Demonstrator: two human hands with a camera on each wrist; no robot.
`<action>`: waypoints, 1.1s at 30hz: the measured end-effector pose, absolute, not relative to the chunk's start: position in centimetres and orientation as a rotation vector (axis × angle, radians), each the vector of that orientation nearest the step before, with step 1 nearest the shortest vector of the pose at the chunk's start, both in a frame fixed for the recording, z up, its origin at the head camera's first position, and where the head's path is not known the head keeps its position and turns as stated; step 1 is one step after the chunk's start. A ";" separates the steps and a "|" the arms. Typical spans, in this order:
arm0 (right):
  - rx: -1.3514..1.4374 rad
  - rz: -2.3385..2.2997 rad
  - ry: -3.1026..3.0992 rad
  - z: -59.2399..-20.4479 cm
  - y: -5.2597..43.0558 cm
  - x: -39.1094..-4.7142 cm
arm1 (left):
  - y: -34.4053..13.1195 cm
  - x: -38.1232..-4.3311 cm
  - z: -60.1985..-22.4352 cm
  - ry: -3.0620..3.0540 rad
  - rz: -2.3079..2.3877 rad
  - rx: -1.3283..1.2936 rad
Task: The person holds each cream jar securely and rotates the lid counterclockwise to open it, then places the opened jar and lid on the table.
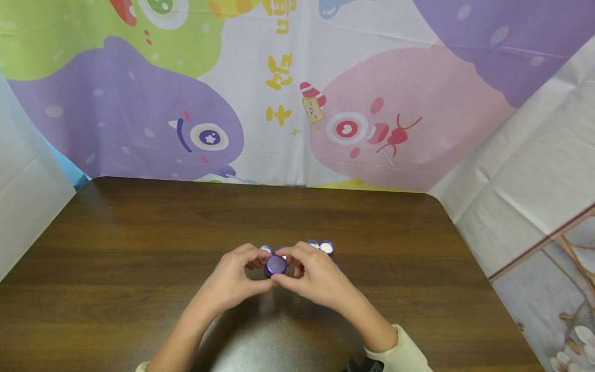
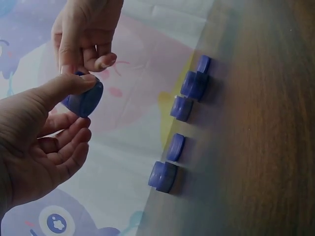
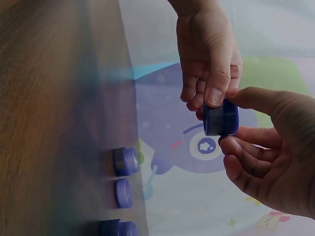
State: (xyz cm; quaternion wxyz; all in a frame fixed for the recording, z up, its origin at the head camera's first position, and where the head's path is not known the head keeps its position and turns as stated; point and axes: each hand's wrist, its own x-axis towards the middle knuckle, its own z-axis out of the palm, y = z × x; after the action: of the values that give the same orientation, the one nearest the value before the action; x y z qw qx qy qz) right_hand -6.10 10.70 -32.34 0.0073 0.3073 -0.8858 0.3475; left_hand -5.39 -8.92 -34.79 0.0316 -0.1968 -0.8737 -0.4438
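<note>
A small round purple jar point(image 1: 276, 265) with a smooth purple top is held above the table between both hands. My left hand point(image 1: 232, 279) pinches it from the left, thumb in front and fingers behind. From the right, my right hand point(image 1: 321, 276) pinches the same jar, its thumb on the near edge. In the right wrist view the jar point(image 3: 221, 118) is turned on its side, with the left thumb on its darker part and the right fingers at its bluer end. The left wrist view shows the left thumb lying across the jar point(image 2: 86, 101).
Beyond the hands, more small purple jars and lids sit in a loose row on the brown wooden table point(image 1: 139, 248), including a white-faced round piece point(image 1: 327, 247). Hands partly hide the row. A cartoon-printed cloth point(image 1: 260, 144) hangs behind the table.
</note>
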 end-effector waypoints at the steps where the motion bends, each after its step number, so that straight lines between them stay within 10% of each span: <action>1: 0.962 1.076 -2.768 -32.3 10.7 -6.1 | -8.9 -5.4 -34.8 -2.689 -1.366 -0.605; 33: 1.217 0.886 -2.657 -31.7 11.3 -6.2 | -8.5 -5.3 -35.6 -2.530 -1.480 -0.752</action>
State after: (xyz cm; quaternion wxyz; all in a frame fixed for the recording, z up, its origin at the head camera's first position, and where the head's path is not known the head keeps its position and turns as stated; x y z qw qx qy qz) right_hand -6.22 11.25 -31.71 0.0439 0.3981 -0.8693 0.2898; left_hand -5.33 -8.51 -35.59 0.0575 -0.2481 -0.8347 -0.4882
